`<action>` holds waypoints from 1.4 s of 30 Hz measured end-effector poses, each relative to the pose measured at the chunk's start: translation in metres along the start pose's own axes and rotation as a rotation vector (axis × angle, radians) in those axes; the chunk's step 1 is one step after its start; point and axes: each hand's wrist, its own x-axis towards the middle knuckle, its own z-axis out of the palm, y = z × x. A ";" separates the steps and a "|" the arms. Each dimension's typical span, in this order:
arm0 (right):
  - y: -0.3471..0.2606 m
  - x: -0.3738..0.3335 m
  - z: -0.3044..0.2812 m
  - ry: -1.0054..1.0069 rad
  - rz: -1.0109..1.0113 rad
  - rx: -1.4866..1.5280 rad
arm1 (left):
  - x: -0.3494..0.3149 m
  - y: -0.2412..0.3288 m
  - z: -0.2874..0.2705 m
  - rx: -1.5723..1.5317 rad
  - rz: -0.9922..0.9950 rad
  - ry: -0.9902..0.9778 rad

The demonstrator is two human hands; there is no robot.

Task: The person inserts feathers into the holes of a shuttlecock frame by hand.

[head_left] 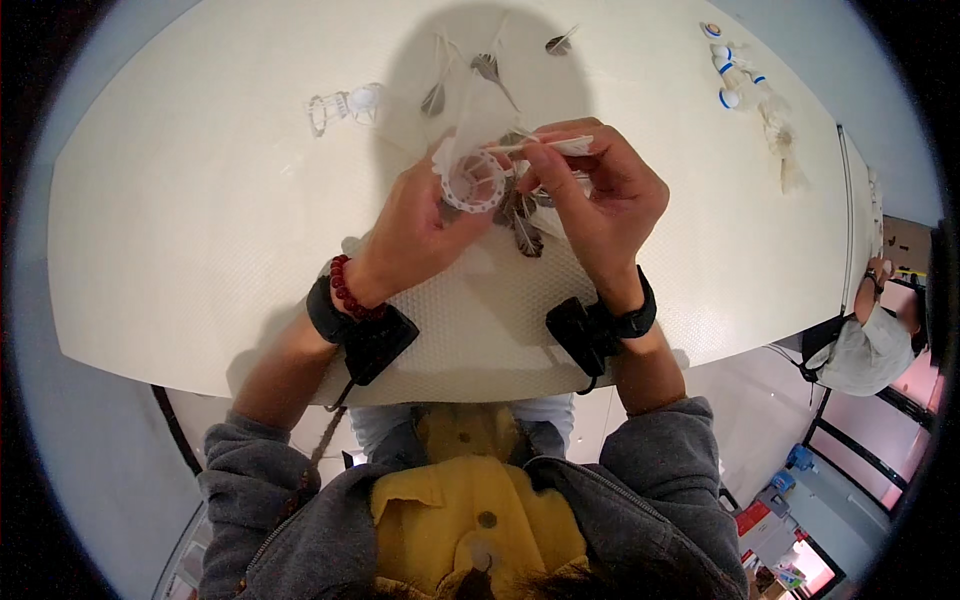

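My left hand (415, 230) grips a white plastic ring frame (473, 181), a small cage-like piece with a round rim of little holes, its opening turned up. A thin whitish translucent sheet or feather (488, 112) stands up behind it; I cannot tell which. Beside the rim, my right hand (605, 190) pinches a slim white feather (570, 146) between thumb and fingers, its shaft end close to the frame. Dark-tipped feathers (527, 236) lie on the table between and below the hands. The fingers partly hide where feather and frame come together.
Another white plastic frame (345, 106) lies at the far left. Loose feathers (434, 98) are scattered beyond my hands. Worn shuttlecocks (729, 97) with blue bands lie at the far right of the pale textured table (180, 240). Another person (865, 350) is at the right.
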 end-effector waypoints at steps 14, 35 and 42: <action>-0.004 0.004 -0.004 -0.089 -0.068 -0.113 | -0.003 -0.011 0.000 0.165 0.019 0.026; -0.004 0.002 0.000 -0.193 -0.035 -0.197 | 0.000 -0.002 -0.002 0.190 0.147 -0.031; -0.006 0.002 -0.002 -0.144 -0.039 -0.203 | -0.001 -0.001 0.000 0.156 0.109 -0.041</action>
